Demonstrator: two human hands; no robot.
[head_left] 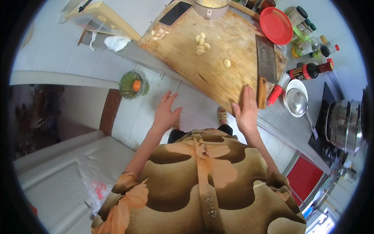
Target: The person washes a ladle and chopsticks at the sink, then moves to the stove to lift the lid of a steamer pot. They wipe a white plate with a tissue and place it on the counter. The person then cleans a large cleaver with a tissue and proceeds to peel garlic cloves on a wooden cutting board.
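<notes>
My left hand (167, 113) hangs in the air over the tiled floor, fingers spread and holding nothing. At the near right end of a wooden cutting board (181, 44), my right hand (246, 111) has its extended fingers over the board, thumb apart and nothing in its grasp. Just right of those fingers lies a cleaver (266, 60), its wooden handle pointing toward me. One peeled garlic clove (227, 63) sits alone on the board. Farther back is a small group of peeled cloves (201, 46). Several garlic cloves that look unpeeled (159, 34) lie at the board's left edge.
A smartphone (176, 13) and a pale handled pot (211, 12) occupy the board's far end. To the right are a red plastic basket (276, 25), bottles (309, 70), and a white bowl with a metal ladle (297, 102). Below stands a waste bin (128, 87).
</notes>
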